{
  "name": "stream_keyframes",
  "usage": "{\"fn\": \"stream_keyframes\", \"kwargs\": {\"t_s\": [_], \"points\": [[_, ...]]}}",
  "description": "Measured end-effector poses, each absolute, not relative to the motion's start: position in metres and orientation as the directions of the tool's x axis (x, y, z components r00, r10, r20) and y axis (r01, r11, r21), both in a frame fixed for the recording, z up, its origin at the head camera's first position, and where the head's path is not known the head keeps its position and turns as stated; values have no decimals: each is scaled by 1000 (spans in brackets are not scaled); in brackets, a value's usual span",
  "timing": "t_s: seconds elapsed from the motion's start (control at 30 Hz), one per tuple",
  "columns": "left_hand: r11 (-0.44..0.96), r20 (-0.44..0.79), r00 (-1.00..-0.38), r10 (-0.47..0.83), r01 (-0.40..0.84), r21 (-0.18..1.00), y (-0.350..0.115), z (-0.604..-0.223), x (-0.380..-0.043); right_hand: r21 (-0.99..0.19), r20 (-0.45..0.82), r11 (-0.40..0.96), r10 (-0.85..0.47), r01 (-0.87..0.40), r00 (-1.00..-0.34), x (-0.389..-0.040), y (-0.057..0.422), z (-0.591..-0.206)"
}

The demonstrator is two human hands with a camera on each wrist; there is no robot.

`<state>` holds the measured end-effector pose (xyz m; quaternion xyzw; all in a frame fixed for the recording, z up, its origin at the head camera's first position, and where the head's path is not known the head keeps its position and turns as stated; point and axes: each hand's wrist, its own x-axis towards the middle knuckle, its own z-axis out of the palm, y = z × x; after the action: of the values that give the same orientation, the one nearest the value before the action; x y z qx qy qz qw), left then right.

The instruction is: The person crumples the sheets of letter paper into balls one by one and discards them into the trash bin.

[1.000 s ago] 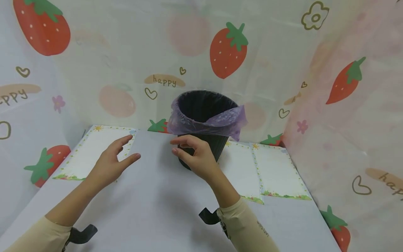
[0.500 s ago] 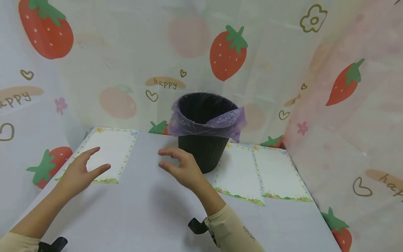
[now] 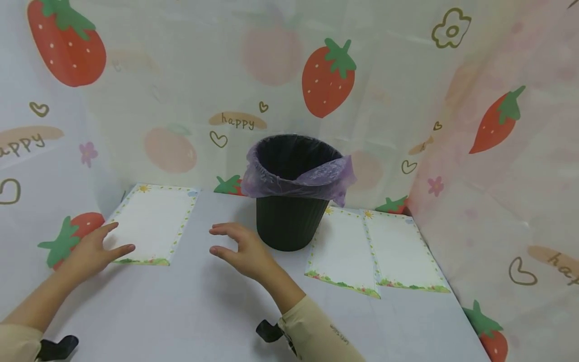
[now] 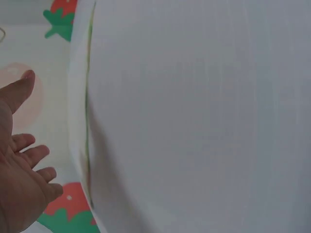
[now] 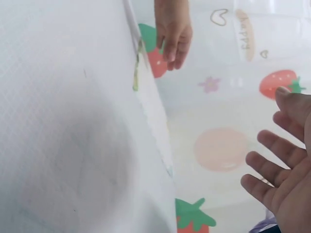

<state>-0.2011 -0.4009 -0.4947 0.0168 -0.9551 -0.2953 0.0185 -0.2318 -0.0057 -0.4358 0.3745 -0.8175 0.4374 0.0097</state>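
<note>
My left hand point(image 3: 92, 251) hovers at the left, its thumb and fingers spread apart over the lower left part of a bordered sheet of paper point(image 3: 154, 221). Nothing is between its fingers in the left wrist view, where the hand point(image 4: 24, 179) shows at the left edge. My right hand point(image 3: 244, 251) is in the middle, above the white table and just left of a black trash bin point(image 3: 289, 226). Its fingers are loosely bent and hold nothing. A purple plastic bag point(image 3: 298, 188) lines the bin and folds over its rim.
Two more bordered sheets lie right of the bin: a nearer sheet point(image 3: 344, 251) and a farther sheet point(image 3: 402, 251), their edges meeting. Strawberry-print sheeting point(image 3: 190, 75) walls the table point(image 3: 190, 311) at the back and both sides.
Both hands have moved left and down, away from the bin. The right hand no longer overlaps the bin's front. The bin and sheets have stayed in place.
</note>
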Motion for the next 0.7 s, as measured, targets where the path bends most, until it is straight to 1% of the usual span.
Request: {"fn": "stream_keyframes", "kwargs": {"t_s": [0.2,0.4,0.57,0.7], "points": [[846,-53,-998,-31,-54,530,-419,-510,-208,-705,290,371,-627,-605,-723,-235,-13,-444],[868,-78,-997,-30,-65,492,-423,-525,-210,-693,259,402,-635,-598,-728,-238,-17,-452],[871,-63,-998,-27,-55,488,-419,-525,-207,-705,247,401,-635,-586,-732,-244,-19,-456],[862,-84,-996,-6,-48,505,-413,-525,-202,-721,224,410,-625,-559,-748,-250,-21,-460]]}}
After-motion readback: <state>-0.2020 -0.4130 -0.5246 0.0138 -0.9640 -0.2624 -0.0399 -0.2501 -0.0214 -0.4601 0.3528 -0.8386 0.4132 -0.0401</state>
